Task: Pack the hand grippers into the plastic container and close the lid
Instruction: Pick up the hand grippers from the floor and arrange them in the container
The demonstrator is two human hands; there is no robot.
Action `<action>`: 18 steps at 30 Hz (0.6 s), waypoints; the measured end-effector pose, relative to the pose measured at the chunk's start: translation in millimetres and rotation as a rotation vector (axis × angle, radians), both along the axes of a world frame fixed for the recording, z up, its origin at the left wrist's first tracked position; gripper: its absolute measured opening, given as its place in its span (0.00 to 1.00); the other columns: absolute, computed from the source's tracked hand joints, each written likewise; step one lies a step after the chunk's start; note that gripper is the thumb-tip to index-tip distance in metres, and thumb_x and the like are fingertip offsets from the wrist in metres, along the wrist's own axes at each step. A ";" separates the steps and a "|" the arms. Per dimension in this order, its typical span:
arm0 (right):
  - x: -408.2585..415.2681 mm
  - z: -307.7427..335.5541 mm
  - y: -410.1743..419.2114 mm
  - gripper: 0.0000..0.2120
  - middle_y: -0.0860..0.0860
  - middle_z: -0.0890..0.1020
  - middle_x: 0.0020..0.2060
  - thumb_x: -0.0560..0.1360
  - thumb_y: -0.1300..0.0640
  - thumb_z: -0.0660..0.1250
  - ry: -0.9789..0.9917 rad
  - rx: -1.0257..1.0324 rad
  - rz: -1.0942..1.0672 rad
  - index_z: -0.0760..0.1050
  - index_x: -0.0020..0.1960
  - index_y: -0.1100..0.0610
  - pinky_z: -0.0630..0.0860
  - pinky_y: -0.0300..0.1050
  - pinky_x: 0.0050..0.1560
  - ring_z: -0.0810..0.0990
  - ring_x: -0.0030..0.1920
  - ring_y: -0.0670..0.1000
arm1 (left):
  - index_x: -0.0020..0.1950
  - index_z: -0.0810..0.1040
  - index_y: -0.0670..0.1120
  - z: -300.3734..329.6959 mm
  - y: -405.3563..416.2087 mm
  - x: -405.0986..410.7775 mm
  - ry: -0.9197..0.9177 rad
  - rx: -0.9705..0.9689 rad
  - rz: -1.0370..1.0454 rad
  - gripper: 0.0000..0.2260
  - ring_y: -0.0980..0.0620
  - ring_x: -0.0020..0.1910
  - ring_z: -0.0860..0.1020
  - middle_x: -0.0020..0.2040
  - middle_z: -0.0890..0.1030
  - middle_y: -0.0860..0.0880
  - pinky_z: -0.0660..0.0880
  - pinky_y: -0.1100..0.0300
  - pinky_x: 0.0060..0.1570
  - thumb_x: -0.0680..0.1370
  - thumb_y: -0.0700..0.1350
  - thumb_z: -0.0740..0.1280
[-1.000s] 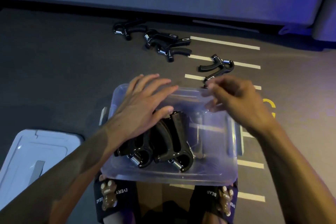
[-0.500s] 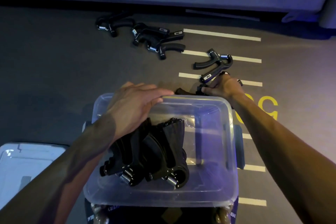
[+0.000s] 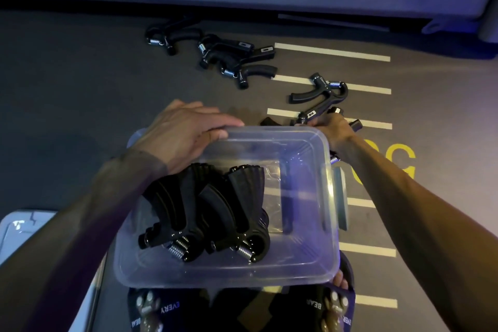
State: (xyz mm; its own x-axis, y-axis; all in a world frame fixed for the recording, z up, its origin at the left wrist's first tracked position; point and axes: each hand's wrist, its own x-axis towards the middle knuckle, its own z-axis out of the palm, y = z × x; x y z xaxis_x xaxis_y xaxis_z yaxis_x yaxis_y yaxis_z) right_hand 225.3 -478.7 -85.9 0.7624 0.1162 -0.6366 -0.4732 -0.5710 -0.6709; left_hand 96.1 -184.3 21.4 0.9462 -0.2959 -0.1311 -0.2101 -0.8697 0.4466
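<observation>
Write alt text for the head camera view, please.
A person's left hand grips the far rim of a clear plastic container holding black hand grippers, while the right hand reaches a gripper on the floor beyond it.

- Left slipper (image 3: 151, 310): "EVERY", upside down, with a partial "BEAR".
- Right slipper (image 3: 334, 307): "BEAR" and partial "EVERY".
- Floor (image 3: 80, 116): yellow marking (image 3: 388, 162), partly covered, unreadable.
</observation>
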 end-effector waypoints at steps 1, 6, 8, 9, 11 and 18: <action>-0.9 5.1 0.6 0.12 0.47 0.83 0.32 0.72 0.56 0.77 -0.026 0.041 -0.011 0.78 0.33 0.53 0.80 0.40 0.42 0.81 0.35 0.44 | 0.68 0.77 0.59 -0.3 -1.5 -1.7 0.002 -0.005 0.010 0.17 0.52 0.48 0.75 0.47 0.74 0.65 0.64 0.53 0.49 0.83 0.54 0.56; -10.6 49.7 -3.0 0.09 0.46 0.80 0.30 0.71 0.53 0.78 -0.220 0.214 -0.010 0.79 0.37 0.53 0.74 0.36 0.31 0.76 0.29 0.45 | 0.69 0.77 0.59 1.5 -6.5 -10.1 -0.006 -0.048 0.095 0.15 0.48 0.50 0.75 0.55 0.81 0.57 0.69 0.48 0.52 0.85 0.52 0.58; -16.1 70.0 -2.3 0.09 0.46 0.76 0.28 0.72 0.53 0.76 -0.316 0.273 -0.039 0.77 0.37 0.53 0.72 0.36 0.29 0.74 0.27 0.45 | 0.69 0.78 0.56 5.5 -10.2 -13.7 -0.064 -0.012 0.091 0.14 0.47 0.52 0.75 0.56 0.81 0.54 0.68 0.50 0.52 0.84 0.49 0.62; -19.8 80.9 -2.4 0.09 0.45 0.75 0.27 0.72 0.53 0.76 -0.377 0.291 -0.051 0.77 0.38 0.53 0.72 0.35 0.30 0.74 0.27 0.44 | 0.68 0.79 0.55 8.7 -12.3 -15.2 -0.130 0.027 0.084 0.13 0.46 0.53 0.75 0.57 0.81 0.54 0.66 0.51 0.52 0.84 0.48 0.64; -30.4 103.0 -3.6 0.08 0.43 0.76 0.27 0.71 0.52 0.75 -0.524 0.271 -0.045 0.77 0.41 0.53 0.72 0.33 0.32 0.76 0.28 0.41 | 0.66 0.81 0.53 20.0 -16.7 -16.4 -0.244 0.008 0.132 0.12 0.48 0.54 0.75 0.57 0.82 0.53 0.67 0.53 0.53 0.83 0.49 0.66; -87.5 186.7 -3.1 0.13 0.42 0.80 0.38 0.74 0.47 0.74 -0.975 0.120 0.222 0.71 0.47 0.49 0.76 0.40 0.38 0.81 0.37 0.45 | 0.60 0.82 0.52 80.4 -45.0 -4.3 -0.115 -0.539 0.378 0.15 0.56 0.41 0.82 0.44 0.86 0.53 0.80 0.57 0.49 0.79 0.58 0.67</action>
